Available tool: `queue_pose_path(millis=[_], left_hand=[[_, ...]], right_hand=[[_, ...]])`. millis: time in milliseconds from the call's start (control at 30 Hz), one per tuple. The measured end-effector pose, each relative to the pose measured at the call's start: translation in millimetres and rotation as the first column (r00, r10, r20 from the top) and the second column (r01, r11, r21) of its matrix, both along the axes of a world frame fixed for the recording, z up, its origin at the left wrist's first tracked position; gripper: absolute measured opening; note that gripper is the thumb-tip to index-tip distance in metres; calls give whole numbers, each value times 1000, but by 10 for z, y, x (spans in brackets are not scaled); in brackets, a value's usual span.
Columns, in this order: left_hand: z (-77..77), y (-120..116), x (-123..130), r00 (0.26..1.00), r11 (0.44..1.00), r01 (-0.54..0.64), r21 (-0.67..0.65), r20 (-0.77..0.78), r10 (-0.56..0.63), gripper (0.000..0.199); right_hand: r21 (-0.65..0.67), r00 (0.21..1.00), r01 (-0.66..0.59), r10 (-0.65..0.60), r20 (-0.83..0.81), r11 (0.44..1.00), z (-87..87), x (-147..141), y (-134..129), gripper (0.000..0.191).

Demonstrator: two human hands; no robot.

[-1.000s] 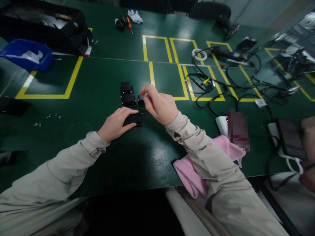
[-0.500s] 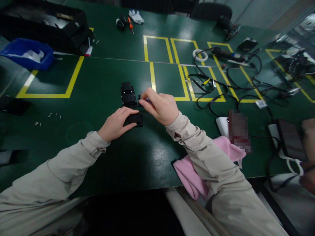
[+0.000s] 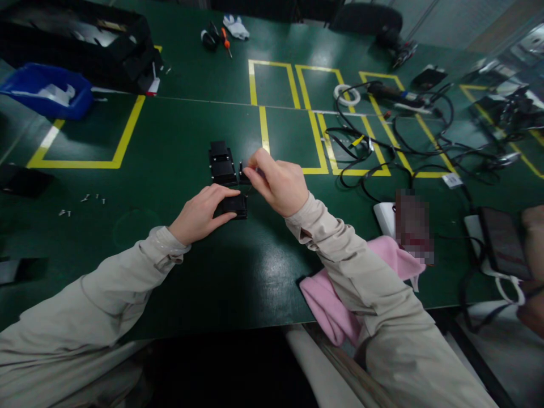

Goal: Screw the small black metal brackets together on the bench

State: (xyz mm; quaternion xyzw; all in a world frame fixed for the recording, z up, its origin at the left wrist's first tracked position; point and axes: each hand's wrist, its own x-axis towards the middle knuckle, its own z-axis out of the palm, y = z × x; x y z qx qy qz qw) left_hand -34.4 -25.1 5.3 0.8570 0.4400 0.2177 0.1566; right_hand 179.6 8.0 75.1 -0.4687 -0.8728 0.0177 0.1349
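Observation:
My left hand point(image 3: 199, 212) grips a small black block point(image 3: 235, 205) from its left side, thumb at the near edge and fingers at the far edge. The block lies on the green table. My right hand point(image 3: 276, 182) is closed in a pinch above and to the right of it. A thin rod-like tool point(image 3: 248, 190) shows below the right fingertips, pointing at the block's right corner; its exact kind is hard to make out. Just beyond the block stand more black parts point(image 3: 221, 165) with small screws along their edges. A narrow black piece point(image 3: 242, 171) is partly hidden by the right fingers.
Several loose screws point(image 3: 86, 198) lie to the left. A blue bin point(image 3: 80, 105) and a black crate point(image 3: 114, 68) stand at the far left. An orange screwdriver point(image 3: 226, 39) lies at the back. Black cables point(image 3: 361, 164) and a pink cloth point(image 3: 327, 303) are on the right.
My right hand has shifted and turned very slightly, and the thin tool beneath its fingers shows more plainly. The left hand and the block have stayed put.

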Motion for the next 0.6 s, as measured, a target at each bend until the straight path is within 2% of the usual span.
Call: queue_pose_path(millis=[133, 300, 467, 600], left_hand=[[13, 0, 2, 1000, 1000, -10, -27, 3, 10, 39], [20, -1, 6, 1000, 999, -12, -31, 6, 12, 39], [13, -2, 4, 1000, 1000, -11, -24, 5, 11, 39], [-5, -2, -7, 1000, 1000, 0, 4, 0, 0, 40]], right_hand=[[31, 998, -7, 9, -57, 999, 3, 9, -2, 40], [0, 1000, -13, 13, -15, 1000, 30, 12, -5, 49], [26, 999, -7, 8, -49, 1000, 24, 7, -1, 42], [11, 1000, -26, 26, -4, 1000, 40, -1, -6, 50]])
